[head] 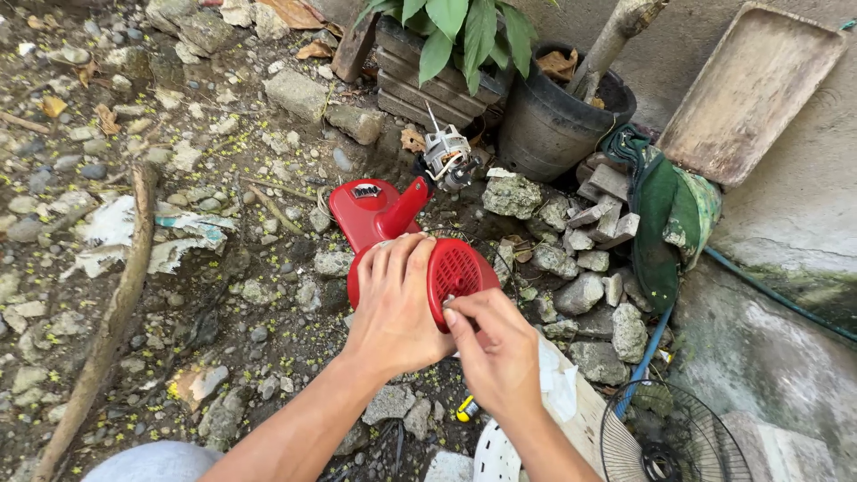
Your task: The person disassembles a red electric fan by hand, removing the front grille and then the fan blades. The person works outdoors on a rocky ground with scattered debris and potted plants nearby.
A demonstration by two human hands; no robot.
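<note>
resting on stony, littered ground in front of a black tyre planter [553, 125], the red plastic fan housing [406, 241] lay with its round vented motor cover [453, 275] turned toward the person. the left hand [393, 308] was spread wide and pressed flat over the top of the housing, fingers curled round its far edge, steadying it. the right hand [495, 348] was pinched nearly closed at the lower rim of the vented cover, thumb and forefinger on something small there; whether that was a screw or a clip could not be told. a bare electric motor [446, 159] with its shaft up sat just beyond the red neck, and a wire fan guard [678, 437] lay near the right forearm, with a white fan part [495, 455] and a yellow-handled tool [466, 409] below the hands.

the housing looked light, stiff and smooth, likely to rock on the uneven stones, so a broad palm over the body seemed the sound hold. the grille slats looked thin and brittle; gripping by the solid rim or the thick neck would be safer than by the slats.
</note>
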